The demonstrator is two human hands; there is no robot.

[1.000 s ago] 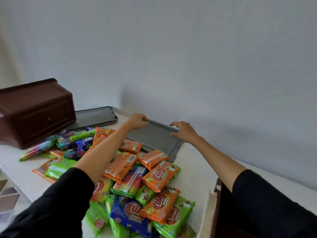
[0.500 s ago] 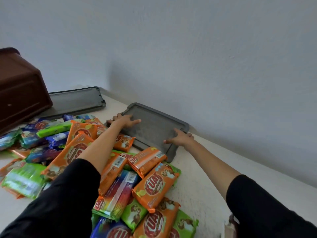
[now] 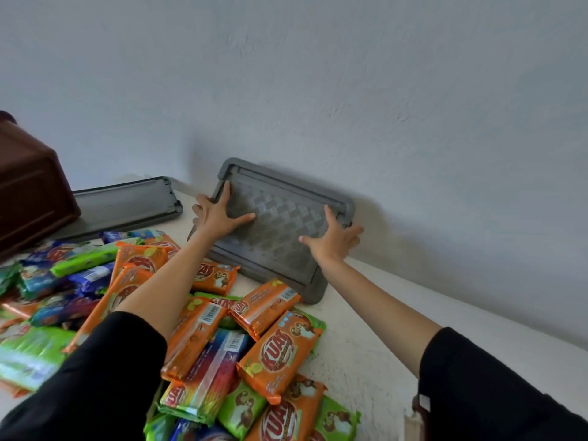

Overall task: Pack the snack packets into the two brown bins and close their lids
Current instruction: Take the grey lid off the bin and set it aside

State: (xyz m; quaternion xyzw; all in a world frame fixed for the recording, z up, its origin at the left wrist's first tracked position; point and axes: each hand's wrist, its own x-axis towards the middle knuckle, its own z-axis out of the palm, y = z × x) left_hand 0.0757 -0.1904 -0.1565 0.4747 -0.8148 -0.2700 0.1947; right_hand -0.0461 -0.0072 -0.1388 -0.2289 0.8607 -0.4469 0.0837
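Gripping lid [image 3: 281, 232]: left hand [image 3: 216, 217], right hand [image 3: 334, 242]

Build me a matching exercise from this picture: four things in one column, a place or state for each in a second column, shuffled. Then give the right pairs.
Things
1. right grey lid
2. left grey lid
3. brown bin
4. snack packets

Places or states
A. lying flat beside the bin
B. heaped loose on the table
C. tilted up near the wall, held by the left hand and the right hand
D. at the left edge, partly out of view

Pairs: 1-C, 2-A, 3-D, 4-B
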